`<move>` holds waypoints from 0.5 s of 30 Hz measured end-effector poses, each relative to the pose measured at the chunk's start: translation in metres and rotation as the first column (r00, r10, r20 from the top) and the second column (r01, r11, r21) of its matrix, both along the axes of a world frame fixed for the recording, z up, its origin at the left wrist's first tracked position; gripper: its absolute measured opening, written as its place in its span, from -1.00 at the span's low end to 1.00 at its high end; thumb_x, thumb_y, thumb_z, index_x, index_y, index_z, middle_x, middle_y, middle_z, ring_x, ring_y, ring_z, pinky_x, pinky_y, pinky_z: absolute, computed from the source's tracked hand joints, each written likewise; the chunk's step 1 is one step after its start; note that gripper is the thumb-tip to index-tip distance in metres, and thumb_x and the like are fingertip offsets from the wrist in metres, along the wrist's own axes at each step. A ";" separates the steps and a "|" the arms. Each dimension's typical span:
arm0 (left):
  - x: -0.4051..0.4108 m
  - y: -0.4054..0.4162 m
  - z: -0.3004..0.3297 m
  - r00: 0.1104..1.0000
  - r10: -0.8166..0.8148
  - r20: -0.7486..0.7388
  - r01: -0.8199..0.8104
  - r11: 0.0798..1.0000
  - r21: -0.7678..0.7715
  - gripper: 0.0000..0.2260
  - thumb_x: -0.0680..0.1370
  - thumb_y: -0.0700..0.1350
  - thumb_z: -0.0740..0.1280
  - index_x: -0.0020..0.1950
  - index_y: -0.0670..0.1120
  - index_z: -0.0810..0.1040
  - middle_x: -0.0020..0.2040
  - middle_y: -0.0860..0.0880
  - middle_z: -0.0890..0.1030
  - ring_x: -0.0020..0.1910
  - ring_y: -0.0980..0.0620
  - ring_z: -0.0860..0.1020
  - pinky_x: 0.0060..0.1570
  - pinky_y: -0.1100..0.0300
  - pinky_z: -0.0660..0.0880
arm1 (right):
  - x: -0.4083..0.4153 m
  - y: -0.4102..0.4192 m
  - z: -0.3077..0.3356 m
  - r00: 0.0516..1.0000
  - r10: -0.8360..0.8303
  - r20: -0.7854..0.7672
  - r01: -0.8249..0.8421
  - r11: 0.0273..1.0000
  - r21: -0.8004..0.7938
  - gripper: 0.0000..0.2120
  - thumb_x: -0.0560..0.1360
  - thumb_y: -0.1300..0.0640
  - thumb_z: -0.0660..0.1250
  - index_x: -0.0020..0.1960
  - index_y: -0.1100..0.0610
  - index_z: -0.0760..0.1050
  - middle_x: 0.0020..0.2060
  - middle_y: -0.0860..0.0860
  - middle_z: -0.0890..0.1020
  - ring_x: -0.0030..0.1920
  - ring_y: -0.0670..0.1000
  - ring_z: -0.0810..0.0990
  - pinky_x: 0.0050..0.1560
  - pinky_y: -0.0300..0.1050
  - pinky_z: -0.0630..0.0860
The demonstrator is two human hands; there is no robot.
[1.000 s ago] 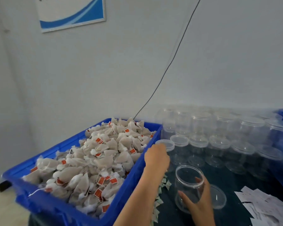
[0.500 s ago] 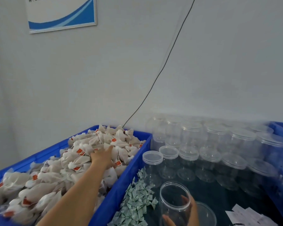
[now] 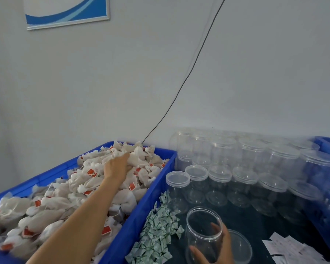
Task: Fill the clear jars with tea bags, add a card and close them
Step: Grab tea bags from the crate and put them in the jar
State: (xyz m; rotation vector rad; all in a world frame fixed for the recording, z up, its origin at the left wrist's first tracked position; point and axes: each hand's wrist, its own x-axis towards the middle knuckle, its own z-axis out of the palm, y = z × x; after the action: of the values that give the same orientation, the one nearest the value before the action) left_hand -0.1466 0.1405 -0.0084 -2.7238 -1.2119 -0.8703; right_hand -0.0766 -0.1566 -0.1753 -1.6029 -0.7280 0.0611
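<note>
Right hand (image 3: 215, 250) grip wraps open jar (image 3: 204, 235), near right on worktop (image 3: 255, 221), lid (image 3: 240, 246) lying just beside. Left hand (image 3: 118, 166) fingers buried in tea bags (image 3: 84, 187) at far end of blue crate (image 3: 141, 216); grip there, cannot tell. Risks: strings tangle, extra bags drag out over crate edge; arm swing knocks lidded jars (image 3: 236, 168); light empty jar tips if hold loosens.

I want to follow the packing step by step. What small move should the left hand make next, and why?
Probably the left hand should close its fingers on a few tea bags and lift them. It already rests on the pile in the blue crate, while the right hand holds the open jar, which looks empty and has no lid on.
</note>
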 end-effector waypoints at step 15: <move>0.018 -0.086 0.069 0.533 0.188 0.825 0.730 0.392 -0.560 -0.88 0.58 -0.18 0.32 -0.15 -0.16 0.52 -0.33 -0.06 0.53 -0.34 0.03 0.48 -0.28 0.15 0.40 | 0.012 -0.044 0.088 0.954 -0.284 0.098 0.223 0.887 0.404 -0.39 0.44 0.41 0.38 0.37 -0.01 0.29 0.26 0.01 0.49 0.22 -0.11 0.51 0.28 -0.23 0.42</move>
State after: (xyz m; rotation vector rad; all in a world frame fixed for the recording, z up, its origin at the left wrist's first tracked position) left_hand -0.1287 0.0546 0.0605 -3.5818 -1.6092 -2.4033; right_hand -0.0649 -0.2007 -0.0877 -1.3126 -0.5964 -0.3847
